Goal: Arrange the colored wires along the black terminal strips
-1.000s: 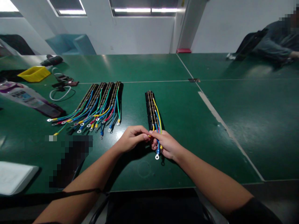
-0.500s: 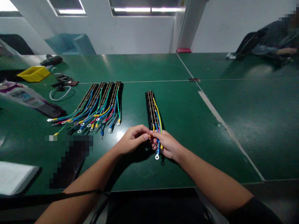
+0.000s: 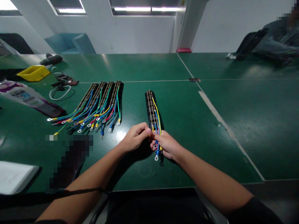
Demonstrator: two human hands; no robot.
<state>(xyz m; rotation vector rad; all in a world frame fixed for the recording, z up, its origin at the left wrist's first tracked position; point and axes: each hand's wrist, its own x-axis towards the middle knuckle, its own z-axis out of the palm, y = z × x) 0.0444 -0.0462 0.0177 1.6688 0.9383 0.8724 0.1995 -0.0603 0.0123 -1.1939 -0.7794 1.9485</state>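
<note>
While my left hand is sliding closer, pinching the yellow wire, my right hand is still clasping the terminal strip's wire ends.

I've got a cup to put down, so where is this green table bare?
Bare: right of the terminal strip past the taped seam, and the far middle beyond the wired strips. Crowded: the left, with the yellow tray, cable, packet, and around both hands.
</note>
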